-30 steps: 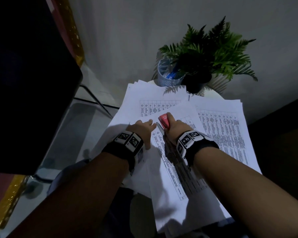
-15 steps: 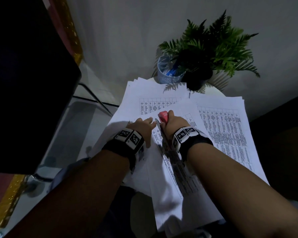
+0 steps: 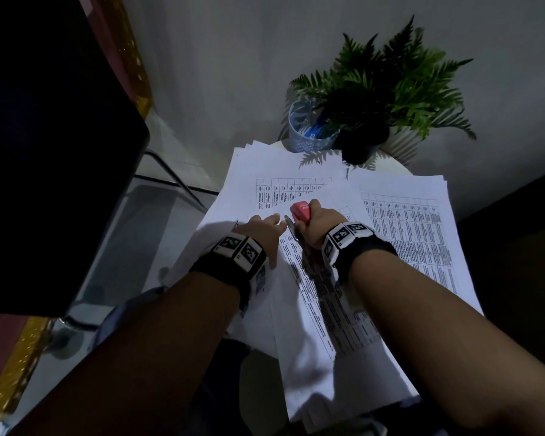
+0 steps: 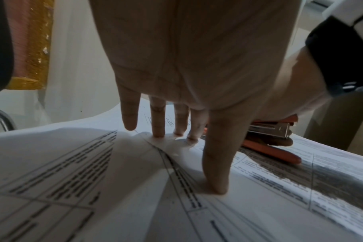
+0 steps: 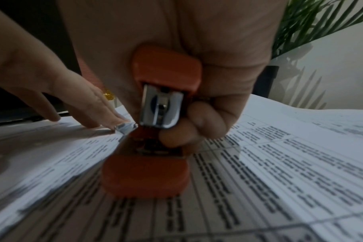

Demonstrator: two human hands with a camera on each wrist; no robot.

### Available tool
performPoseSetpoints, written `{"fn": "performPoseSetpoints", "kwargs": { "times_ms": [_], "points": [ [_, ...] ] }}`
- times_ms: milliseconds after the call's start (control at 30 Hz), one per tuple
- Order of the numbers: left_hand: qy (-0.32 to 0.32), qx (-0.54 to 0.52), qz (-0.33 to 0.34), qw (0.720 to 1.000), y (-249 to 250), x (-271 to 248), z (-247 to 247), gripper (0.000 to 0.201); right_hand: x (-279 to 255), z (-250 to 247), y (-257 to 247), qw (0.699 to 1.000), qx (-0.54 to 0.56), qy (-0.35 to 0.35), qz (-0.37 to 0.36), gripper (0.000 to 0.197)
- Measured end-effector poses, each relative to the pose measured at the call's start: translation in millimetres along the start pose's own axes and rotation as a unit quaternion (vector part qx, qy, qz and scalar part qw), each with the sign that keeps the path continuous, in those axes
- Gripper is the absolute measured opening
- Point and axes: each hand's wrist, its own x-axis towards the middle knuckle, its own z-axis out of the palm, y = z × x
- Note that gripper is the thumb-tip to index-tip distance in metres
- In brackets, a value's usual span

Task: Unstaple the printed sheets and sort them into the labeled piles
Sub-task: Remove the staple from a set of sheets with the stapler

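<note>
A set of printed sheets with a table on it lies angled across other paper on a small table. My left hand presses it flat, straight fingertips and thumb on the page near its top corner. My right hand grips a small orange stapler, its metal rear end against a lifted, curled paper corner beside the left fingers. The staple itself is not visible.
A pile of printed sheets lies at the back left and another at the right. Behind them stand a mesh pen cup and a potted fern. A dark monitor fills the left, over a glass desk.
Both hands stay at the same corner of the sheets. The right hand with the stapler has turned slightly; the head view has shifted a little.
</note>
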Motion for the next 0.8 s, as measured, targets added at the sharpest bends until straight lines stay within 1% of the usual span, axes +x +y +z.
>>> {"fn": "performPoseSetpoints", "kwargs": {
  "times_ms": [167,400,567,633,700,733,767,800],
  "points": [
    [-0.003,-0.008,-0.002,1.000,-1.2,0.4,1.3,0.095,2.2,0.6,2.9,1.000,0.006,-0.004,0.002,0.041],
    [0.004,-0.002,-0.003,1.000,-0.5,1.9,1.9,0.090,7.7,1.7,5.4,0.999,0.034,-0.017,0.022,0.042],
    [0.007,0.000,0.003,1.000,-0.9,5.2,2.8,0.089,5.8,3.2,6.3,0.999,0.037,-0.014,0.019,0.041],
    [0.022,-0.020,0.001,1.000,-3.4,7.5,4.9,0.082,0.9,2.2,7.6,0.999,0.030,-0.022,0.018,0.040],
    [0.059,-0.043,0.000,0.997,-5.7,11.1,5.1,0.066,-5.3,-0.2,13.6,0.999,0.014,-0.029,0.017,0.038],
    [0.066,-0.051,-0.007,0.996,-7.0,13.5,3.3,0.060,-9.1,-2.3,19.3,0.999,0.007,-0.030,0.018,0.038],
    [0.064,-0.061,-0.020,0.996,-8.5,16.0,0.7,0.058,-12.5,-3.9,26.9,0.999,0.001,-0.030,0.024,0.038],
    [0.061,-0.070,-0.036,0.995,-9.8,18.4,-2.1,0.061,-15.8,-6.0,35.8,0.999,-0.005,-0.025,0.034,0.040]
  ]
}}
